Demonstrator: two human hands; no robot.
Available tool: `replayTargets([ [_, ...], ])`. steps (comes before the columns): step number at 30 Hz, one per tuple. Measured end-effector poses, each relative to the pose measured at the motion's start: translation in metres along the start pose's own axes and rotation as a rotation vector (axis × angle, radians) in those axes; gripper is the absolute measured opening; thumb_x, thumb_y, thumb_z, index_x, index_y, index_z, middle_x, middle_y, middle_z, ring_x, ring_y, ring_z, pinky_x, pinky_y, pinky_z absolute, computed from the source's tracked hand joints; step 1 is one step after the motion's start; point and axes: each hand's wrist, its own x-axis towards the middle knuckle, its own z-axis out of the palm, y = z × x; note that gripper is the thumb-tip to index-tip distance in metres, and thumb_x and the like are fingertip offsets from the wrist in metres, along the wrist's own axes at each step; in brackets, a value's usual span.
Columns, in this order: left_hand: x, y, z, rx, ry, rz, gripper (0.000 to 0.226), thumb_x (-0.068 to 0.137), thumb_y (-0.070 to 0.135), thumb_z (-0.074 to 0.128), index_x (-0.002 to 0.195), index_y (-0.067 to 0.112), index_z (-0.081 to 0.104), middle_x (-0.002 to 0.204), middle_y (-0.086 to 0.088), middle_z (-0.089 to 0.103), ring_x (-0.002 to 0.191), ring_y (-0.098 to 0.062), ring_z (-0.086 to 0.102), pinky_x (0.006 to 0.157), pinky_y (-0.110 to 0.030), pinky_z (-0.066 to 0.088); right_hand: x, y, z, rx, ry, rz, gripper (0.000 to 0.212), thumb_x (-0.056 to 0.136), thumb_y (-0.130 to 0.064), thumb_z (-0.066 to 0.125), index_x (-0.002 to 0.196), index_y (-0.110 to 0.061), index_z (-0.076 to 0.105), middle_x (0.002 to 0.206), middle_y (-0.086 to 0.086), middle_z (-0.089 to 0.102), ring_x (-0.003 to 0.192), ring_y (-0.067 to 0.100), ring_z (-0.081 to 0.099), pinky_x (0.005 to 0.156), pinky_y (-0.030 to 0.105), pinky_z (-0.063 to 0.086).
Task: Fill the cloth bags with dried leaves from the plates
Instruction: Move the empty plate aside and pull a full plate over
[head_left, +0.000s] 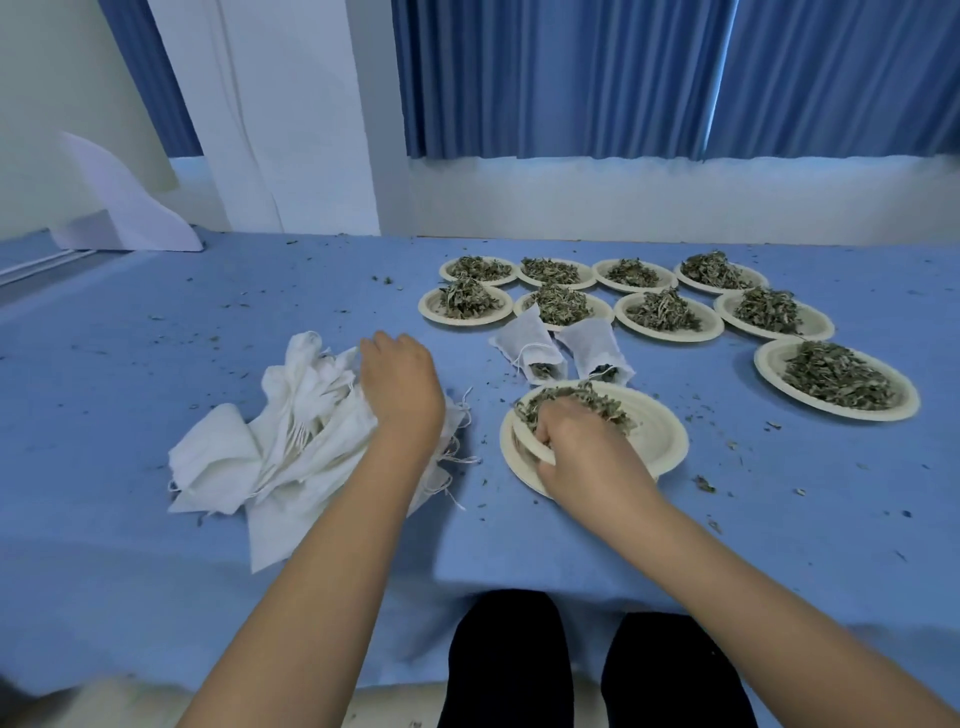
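Gathering a handful is judged to be the step in hand: the right hand (582, 441) is set down in the near plate (667, 431), its fingers curled into the dried leaves (582, 402) heaped at the plate's far side, so that a clump is closed against the palm. How much is held cannot be made out, since the fingertips are buried. The left hand (400, 384) is laid on the pile of empty cloth bags (291, 431), well to the left of that plate. Only its back is shown, the fingers being bent down out of sight, so whether a bag is pinched or merely touched cannot be told. The hands are probably placed this way so that a bag can be drawn out while leaves are scooped, one reach to each side.

Two filled bags (530, 348) are laid side by side just beyond the near plate, mouths turned toward the person with leaves showing in them — seemingly parked out of the working space. Nine further plates (766, 364) are set out at the far right of the blue table (156, 322), each heaped, so most of the task is judged undone. Crumbs scattered over the cloth suggest brittle leaves — a loose handful may be expected to shed on the way to a bag
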Motion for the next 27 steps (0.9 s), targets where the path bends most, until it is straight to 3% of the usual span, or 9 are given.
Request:
replayTargets([
  [3, 0.005, -0.006, 0.007, -0.084, -0.099, -0.029, 0.013, 0.097, 0.007, 0.052, 0.108, 0.008, 0.06, 0.114, -0.013, 0.06, 0.109, -0.028, 0.057, 0.086, -0.031, 0.043, -0.001, -0.001, 0.011, 0.075, -0.052, 0.01, 0.016, 0.081, -0.002, 0.058, 0.093, -0.009, 0.051, 0.096, 0.002, 0.052, 0.088, 0.024, 0.052, 0.074, 0.038, 0.044],
  [6, 0.009, -0.003, -0.001, -0.257, -0.074, -0.055, 0.014, 0.092, -0.006, 0.052, 0.086, 0.005, 0.057, 0.107, -0.017, 0.063, 0.103, -0.031, 0.06, 0.07, -0.031, 0.039, 0.002, 0.003, 0.019, 0.179, -0.035, 0.036, 0.017, 0.078, -0.001, 0.061, 0.09, -0.011, 0.053, 0.086, -0.006, 0.049, 0.083, 0.016, 0.048, 0.071, 0.03, 0.041],
  [9, 0.011, -0.003, -0.006, -0.413, -0.056, -0.097, 0.04, 0.088, -0.008, 0.056, 0.06, 0.009, 0.034, 0.077, -0.015, 0.057, 0.074, -0.031, 0.055, 0.056, -0.028, 0.034, 0.007, 0.007, 0.022, 0.275, -0.023, 0.064, 0.018, 0.075, -0.005, 0.067, 0.087, -0.011, 0.056, 0.077, -0.012, 0.044, 0.073, 0.008, 0.044, 0.058, 0.019, 0.034],
  [11, 0.012, -0.003, -0.006, -0.602, -0.075, -0.123, 0.038, 0.088, 0.0, 0.061, 0.057, 0.009, 0.041, 0.061, -0.011, 0.046, 0.058, -0.026, 0.041, 0.05, -0.028, 0.028, 0.007, 0.01, 0.024, 0.299, -0.032, 0.07, 0.021, 0.074, -0.008, 0.072, 0.087, -0.012, 0.057, 0.076, -0.013, 0.045, 0.069, 0.003, 0.042, 0.055, 0.015, 0.033],
  [15, 0.009, 0.007, -0.012, -0.893, 0.074, -0.001, 0.023, 0.089, 0.009, 0.065, 0.068, -0.002, 0.061, 0.067, -0.019, 0.053, 0.062, -0.023, 0.04, 0.056, -0.03, 0.03, 0.008, 0.017, 0.026, 0.307, -0.057, 0.106, 0.027, 0.072, -0.017, 0.08, 0.086, -0.014, 0.057, 0.08, -0.011, 0.048, 0.072, 0.003, 0.043, 0.059, 0.014, 0.034],
  [18, 0.003, 0.022, -0.018, -0.983, 0.261, 0.235, 0.009, 0.089, 0.005, 0.067, 0.082, -0.001, 0.071, 0.083, -0.014, 0.066, 0.078, -0.025, 0.058, 0.071, -0.034, 0.047, 0.01, 0.017, 0.021, 0.333, -0.096, 0.128, 0.026, 0.072, -0.023, 0.081, 0.084, -0.015, 0.06, 0.082, -0.006, 0.056, 0.071, 0.006, 0.048, 0.062, 0.017, 0.037],
  [21, -0.001, 0.035, -0.021, -1.015, 0.333, 0.46, 0.013, 0.086, -0.003, 0.064, 0.091, 0.005, 0.074, 0.089, -0.007, 0.069, 0.089, -0.023, 0.06, 0.081, -0.024, 0.045, 0.011, 0.015, 0.008, 0.386, -0.117, 0.134, 0.015, 0.075, -0.025, 0.078, 0.078, -0.017, 0.066, 0.071, -0.011, 0.062, 0.061, 0.001, 0.051, 0.06, 0.017, 0.043],
  [24, 0.002, 0.048, -0.021, -0.965, 0.415, 0.664, 0.02, 0.083, -0.006, 0.062, 0.092, 0.006, 0.074, 0.086, -0.005, 0.07, 0.089, -0.023, 0.058, 0.084, -0.024, 0.04, 0.023, 0.026, -0.02, 0.5, 0.186, 0.141, 0.01, 0.078, -0.022, 0.075, 0.08, -0.017, 0.066, 0.065, -0.017, 0.059, 0.06, -0.002, 0.052, 0.053, 0.01, 0.041],
  [27, 0.008, 0.061, -0.019, -1.011, 0.447, 0.76, 0.02, 0.083, -0.002, 0.06, 0.093, 0.008, 0.074, 0.086, 0.01, 0.067, 0.09, -0.018, 0.053, 0.081, -0.043, 0.048, 0.044, 0.049, -0.045, 0.392, 0.425, 0.039, 0.031, 0.076, -0.014, 0.078, 0.102, -0.016, 0.062, 0.099, -0.009, 0.054, 0.086, 0.005, 0.049, 0.074, 0.015, 0.04],
])
